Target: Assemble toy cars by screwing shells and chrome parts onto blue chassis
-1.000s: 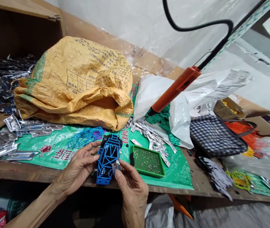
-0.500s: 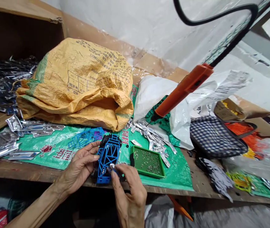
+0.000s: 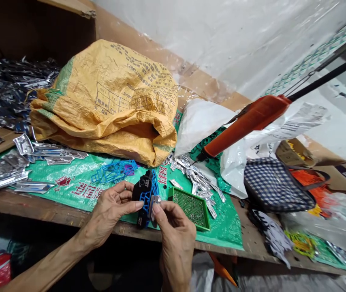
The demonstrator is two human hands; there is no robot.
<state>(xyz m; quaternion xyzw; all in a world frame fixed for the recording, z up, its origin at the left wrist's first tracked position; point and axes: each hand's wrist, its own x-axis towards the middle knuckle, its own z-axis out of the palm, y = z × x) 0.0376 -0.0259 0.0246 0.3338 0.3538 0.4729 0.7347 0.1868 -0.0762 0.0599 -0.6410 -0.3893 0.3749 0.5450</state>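
Fingers of left hand (image 3: 109, 215) pinch one blue-and-black openwork plastic frame (image 3: 145, 197), those of right hand (image 3: 176, 229) one shiny silver plate (image 3: 153, 203) alongside.

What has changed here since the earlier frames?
The blue-and-black lattice-frame assembly in the left hand has turned on edge, lattice facing right; the orange cylindrical screwdriver swung rightward. Nothing was released: the right hand still pinches the small silver metal piece.

Bare L hand (image 3: 107, 213), bare R hand (image 3: 177, 233), right here!
L forearm (image 3: 50, 259) bare too, slim; clothes too shadowed to tell.
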